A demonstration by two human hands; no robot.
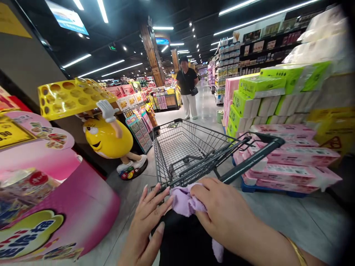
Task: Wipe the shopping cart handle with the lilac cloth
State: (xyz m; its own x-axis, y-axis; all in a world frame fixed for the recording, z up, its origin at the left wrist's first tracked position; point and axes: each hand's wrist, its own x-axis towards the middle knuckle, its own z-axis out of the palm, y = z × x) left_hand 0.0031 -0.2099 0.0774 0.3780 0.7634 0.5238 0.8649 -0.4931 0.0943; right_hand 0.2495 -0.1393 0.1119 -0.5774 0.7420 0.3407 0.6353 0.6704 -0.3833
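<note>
My right hand (222, 210) is closed on a lilac cloth (183, 201) and presses it against the near end of a shopping cart's black handle bar (249, 160). My left hand (146, 218) rests with fingers spread on the cart's near left edge, just beside the cloth. The wire cart basket (177, 147) in front of me holds nothing that I can see. A gold bangle (296, 251) sits on my right wrist.
A pink display stand (69, 207) and a yellow candy-character figure (108, 138) crowd the left. Stacked pink and green tissue packs (277, 147) on a blue pallet line the right. A person in black top and white trousers (188, 92) stands ahead in the aisle.
</note>
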